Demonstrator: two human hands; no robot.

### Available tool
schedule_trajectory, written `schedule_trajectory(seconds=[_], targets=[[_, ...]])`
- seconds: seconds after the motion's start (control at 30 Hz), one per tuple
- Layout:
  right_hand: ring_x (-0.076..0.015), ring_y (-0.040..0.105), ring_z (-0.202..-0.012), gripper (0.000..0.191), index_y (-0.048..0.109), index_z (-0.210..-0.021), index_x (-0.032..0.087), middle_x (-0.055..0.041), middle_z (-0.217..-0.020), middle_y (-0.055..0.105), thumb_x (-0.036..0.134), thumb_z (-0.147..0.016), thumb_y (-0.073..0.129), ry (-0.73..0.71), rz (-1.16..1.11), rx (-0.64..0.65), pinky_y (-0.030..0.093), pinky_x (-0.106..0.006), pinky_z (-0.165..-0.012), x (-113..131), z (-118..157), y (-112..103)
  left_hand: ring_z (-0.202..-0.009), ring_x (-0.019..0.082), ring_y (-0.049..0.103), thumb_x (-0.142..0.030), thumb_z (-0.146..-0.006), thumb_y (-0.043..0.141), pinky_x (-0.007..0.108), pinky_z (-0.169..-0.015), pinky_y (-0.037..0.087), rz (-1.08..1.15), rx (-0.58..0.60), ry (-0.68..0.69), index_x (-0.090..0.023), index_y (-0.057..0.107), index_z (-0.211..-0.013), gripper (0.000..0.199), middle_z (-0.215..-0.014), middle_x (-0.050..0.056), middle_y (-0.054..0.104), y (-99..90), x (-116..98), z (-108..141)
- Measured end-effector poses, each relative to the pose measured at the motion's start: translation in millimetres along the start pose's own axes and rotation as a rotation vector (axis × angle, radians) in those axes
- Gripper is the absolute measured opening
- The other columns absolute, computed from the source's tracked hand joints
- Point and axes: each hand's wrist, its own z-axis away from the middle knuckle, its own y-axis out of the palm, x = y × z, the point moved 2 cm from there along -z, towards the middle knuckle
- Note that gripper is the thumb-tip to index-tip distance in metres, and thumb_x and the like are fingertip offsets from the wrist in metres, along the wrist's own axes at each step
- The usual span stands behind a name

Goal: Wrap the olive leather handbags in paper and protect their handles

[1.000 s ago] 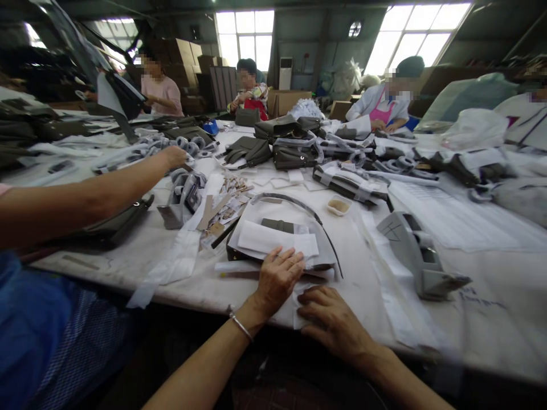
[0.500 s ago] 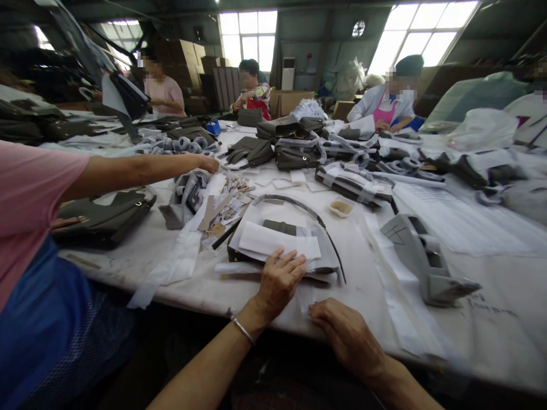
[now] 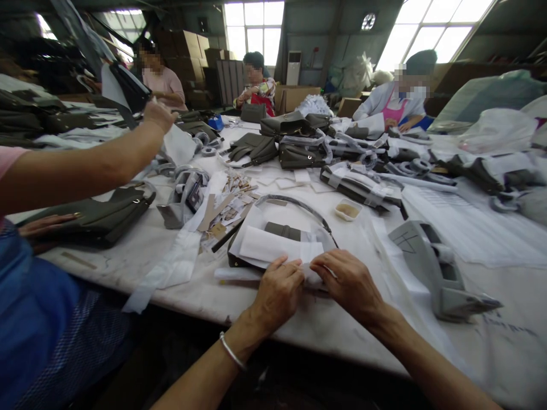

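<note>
Left hand (image 3: 280,291) is pressing flat, right hand (image 3: 348,279) pinching translucent film (image 3: 313,278) on a dark handbag (image 3: 282,230), between scattered paper tags (image 3: 228,210) and boxy grey tape dispenser (image 3: 423,263).

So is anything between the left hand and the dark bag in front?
Yes: a white sheet lies over the dark bag, where the left hand rests; the hand hides the exact contact.
</note>
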Motion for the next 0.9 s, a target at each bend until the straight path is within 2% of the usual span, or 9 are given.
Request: schedule_trajectory(seconds=[0.07,0.17,0.27,0.4,0.53,0.6,0.73,0.8,0.9], targets=[[-0.0184,0.061,-0.076,0.023,0.068,-0.08,0.021,-0.0045,-0.077,0.069,0.024,-0.096,0.052,0.049,0.021,0.014,0.044,-0.033,-0.077,-9.8,-6.8,3.9,-0.106,0.021,0.066,-0.02,-0.091,0.054,0.042,-0.107,0.044,0.039,0.016,-0.068,-0.018,0.059,-0.105,0.015,-0.104,0.008,0.072,-5.0,-1.8,-3.3],[-0.02,0.061,-0.077,0.021,0.069,-0.08,0.022,-0.0049,-0.079,0.07,0.027,-0.094,0.055,0.121,0.011,0.035,0.044,-0.034,-0.078,-20.6,-9.0,11.5,-0.088,0.022,0.069,-0.032,-0.086,0.064,0.042,-0.096,0.051,0.057,-0.069,-0.2,-0.018,0.055,-0.112,0.031,-0.091,0.005,0.071,-5.9,-4.4,-9.5],[-0.0204,0.062,-0.078,0.019,0.069,-0.079,0.023,-0.004,-0.08,0.07,0.028,-0.092,0.057,0.229,-0.06,0.075,0.046,-0.034,-0.077,-29.8,-6.9,20.3,-0.08,0.022,0.068,-0.024,-0.087,0.06,0.041,-0.085,0.053,0.018,-0.11,-0.276,-0.018,0.05,-0.12,0.035,-0.081,0.002,0.07,2.4,-5.8,-16.2],[-0.0198,0.064,-0.077,0.018,0.069,-0.076,0.024,-0.0019,-0.077,0.069,0.031,-0.088,0.057,0.403,-0.203,0.159,0.048,-0.032,-0.074,-40.3,-4.3,31.5,-0.075,0.02,0.066,-0.014,-0.089,0.053,0.039,-0.078,0.05,-0.086,-0.113,-0.279,-0.017,0.049,-0.122,0.034,-0.081,0.003,0.069,12.2,-5.4,-23.1],[-0.0192,0.064,-0.075,0.017,0.068,-0.076,0.023,-0.0014,-0.077,0.069,0.034,-0.085,0.059,0.505,-0.311,0.191,0.048,-0.032,-0.074,-46.9,-3.7,38.3,-0.07,0.019,0.063,-0.015,-0.094,0.048,0.036,-0.073,0.048,-0.2,-0.074,-0.179,-0.02,0.058,-0.096,0.011,-0.074,0.002,0.065,12.4,-4.8,-24.3],[-0.0178,0.062,-0.071,0.014,0.067,-0.077,0.023,0.0004,-0.074,0.067,0.034,-0.083,0.061,0.572,-0.354,0.225,0.047,-0.031,-0.069,-50.4,-3.5,41.2,-0.076,0.019,0.064,-0.016,-0.096,0.046,0.036,-0.075,0.048,-0.209,-0.06,-0.097,-0.019,0.06,-0.092,0.015,-0.08,0.004,0.067,10.2,-4.9,-21.5],[-0.0144,0.056,-0.059,0.015,0.061,-0.081,0.022,0.0044,-0.065,0.061,0.036,-0.077,0.067,0.69,-0.361,0.276,0.041,-0.027,-0.057,-57.2,-5.1,44.4,-0.115,0.024,0.06,-0.025,-0.098,0.049,0.044,-0.104,0.04,-0.192,-0.031,0.095,-0.017,0.061,-0.113,0.021,-0.118,0.01,0.067,7.6,-7.2,-9.7],[-0.0139,0.055,-0.058,0.017,0.061,-0.077,0.022,0.0043,-0.064,0.062,0.036,-0.075,0.069,0.707,-0.326,0.285,0.039,-0.026,-0.055,-58.7,-8.1,44.8,-0.121,0.025,0.057,-0.031,-0.097,0.052,0.048,-0.109,0.035,-0.218,0.011,0.105,-0.016,0.057,-0.123,0.03,-0.122,0.01,0.067,9.2,-7.9,-3.9],[-0.0142,0.055,-0.059,0.017,0.061,-0.07,0.022,0.0034,-0.063,0.063,0.036,-0.073,0.07,0.726,-0.269,0.277,0.037,-0.026,-0.055,-59.2,-14.3,45.1,-0.118,0.026,0.058,-0.036,-0.095,0.058,0.048,-0.109,0.035,-0.243,0.055,0.029,-0.016,0.055,-0.127,0.038,-0.12,0.009,0.068,13.0,-8.3,-0.2]])
